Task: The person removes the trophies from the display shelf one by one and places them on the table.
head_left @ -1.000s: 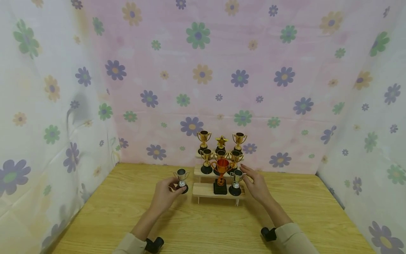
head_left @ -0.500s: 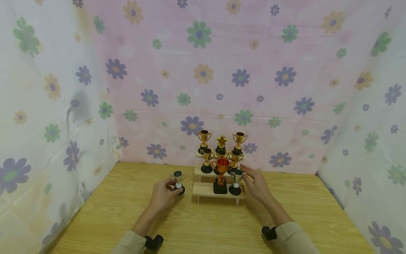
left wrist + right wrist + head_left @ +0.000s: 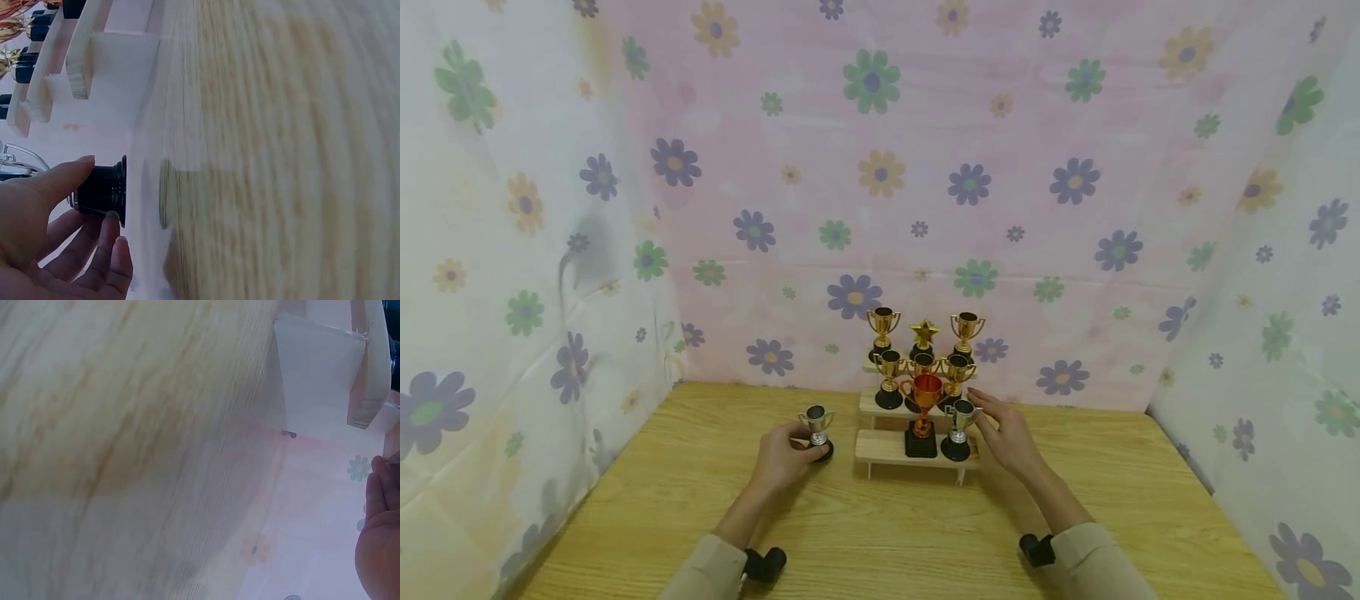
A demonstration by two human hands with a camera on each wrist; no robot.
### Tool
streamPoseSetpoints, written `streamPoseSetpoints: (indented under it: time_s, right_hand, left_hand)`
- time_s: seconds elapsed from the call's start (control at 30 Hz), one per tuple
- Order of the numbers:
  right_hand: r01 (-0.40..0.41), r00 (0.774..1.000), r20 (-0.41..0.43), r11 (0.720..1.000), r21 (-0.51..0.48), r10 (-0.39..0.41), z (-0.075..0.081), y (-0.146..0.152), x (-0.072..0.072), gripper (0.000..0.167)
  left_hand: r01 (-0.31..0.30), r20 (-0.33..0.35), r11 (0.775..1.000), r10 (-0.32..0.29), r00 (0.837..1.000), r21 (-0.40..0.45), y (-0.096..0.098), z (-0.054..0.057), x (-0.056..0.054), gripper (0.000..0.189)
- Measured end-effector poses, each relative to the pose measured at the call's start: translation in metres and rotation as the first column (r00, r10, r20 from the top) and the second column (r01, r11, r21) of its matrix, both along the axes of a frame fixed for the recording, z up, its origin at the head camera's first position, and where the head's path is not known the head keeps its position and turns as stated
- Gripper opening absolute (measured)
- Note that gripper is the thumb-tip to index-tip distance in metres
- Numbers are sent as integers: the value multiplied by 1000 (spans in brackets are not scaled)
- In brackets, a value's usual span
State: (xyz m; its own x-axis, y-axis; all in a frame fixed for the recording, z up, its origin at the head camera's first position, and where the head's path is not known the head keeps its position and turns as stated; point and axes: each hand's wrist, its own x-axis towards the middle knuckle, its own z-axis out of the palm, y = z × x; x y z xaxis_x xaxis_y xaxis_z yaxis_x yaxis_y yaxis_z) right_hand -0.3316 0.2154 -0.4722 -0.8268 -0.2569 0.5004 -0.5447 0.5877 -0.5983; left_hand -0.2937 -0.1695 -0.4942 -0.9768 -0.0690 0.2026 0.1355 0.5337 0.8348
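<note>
My left hand (image 3: 781, 457) pinches a small silver trophy cup (image 3: 816, 422) by its black base (image 3: 103, 189), left of a tiered wooden stand (image 3: 880, 447). In the left wrist view a gap shows between that base and the table. My right hand (image 3: 1006, 433) is beside a second silver trophy cup (image 3: 959, 422) at the right of the lowest step, its fingers fairly straight; whether they touch the cup I cannot tell. An orange trophy cup (image 3: 922, 394) stands next to it. Only part of the right hand shows in the right wrist view.
Gold cups, such as one gold trophy cup (image 3: 889, 373), fill the middle step. The top step bears a gold star trophy (image 3: 924, 335) between two gold cups. Flowered cloth (image 3: 910, 117) encloses the back and sides of the wooden table (image 3: 880, 533).
My left hand has drawn the silver trophy cup a little leftward and down, away from the stand. My right hand has stayed in about the same place.
</note>
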Motion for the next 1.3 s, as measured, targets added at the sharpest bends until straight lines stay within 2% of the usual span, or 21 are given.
streamPoseSetpoints:
  time_s: [0.17,0.8,0.97,1.2,1.3]
  right_hand:
    - [-5,1000,4,1000,-4,5,-1,-1,0,35]
    - [0,999,33,1000,-2,0,0,-1,1,36]
    - [-4,999,42,1000,-2,4,-1,-1,1,37]
    - [-3,1000,29,1000,2,3,2,-1,1,36]
    - [-2,1000,26,1000,6,2,2,0,1,36]
  left_hand:
    - [-16,5,1000,16,1000,3,-1,-2,-2,23]
    - [-7,35,1000,6,999,31,-2,-6,0,23]
    - [-3,30,1000,3,1000,9,-5,-6,1,29]
    - [12,28,1000,-12,1000,-1,-12,0,8,45]
    - [5,37,1000,-5,999,4,-15,1,13,45]
